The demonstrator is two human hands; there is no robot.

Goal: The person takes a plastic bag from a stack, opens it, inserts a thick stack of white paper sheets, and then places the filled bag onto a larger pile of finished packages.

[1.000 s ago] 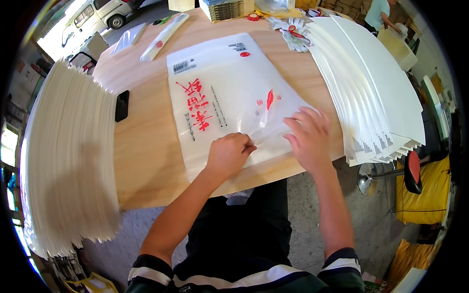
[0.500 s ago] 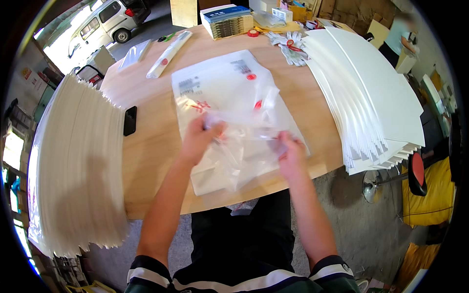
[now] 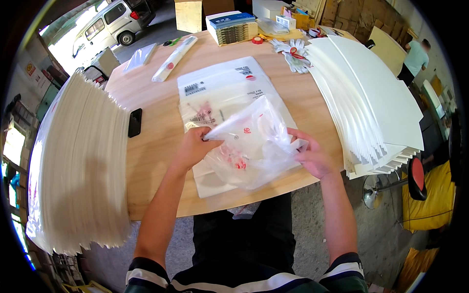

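Observation:
A clear plastic bag (image 3: 254, 141) with red print is lifted off the wooden table (image 3: 156, 97) and puffed open between my hands. My left hand (image 3: 194, 146) pinches its left edge. My right hand (image 3: 312, 156) grips its right edge. Under the bag lies a flat stack of white printed packages (image 3: 220, 85), partly hidden by the bag.
A tall fanned stack of white sheets (image 3: 78, 161) stands at the left and another stack of white sheets (image 3: 366, 97) at the right. A black phone (image 3: 135, 122) lies near the left stack. Gloves (image 3: 290, 49), boxes (image 3: 232, 27) and a long wrapped item (image 3: 175, 57) sit at the far edge. Another person (image 3: 415, 58) stands far right.
The bag lay flat on the package a second ago with both hands at its near edge. Since then my hands have lifted it and pulled it open.

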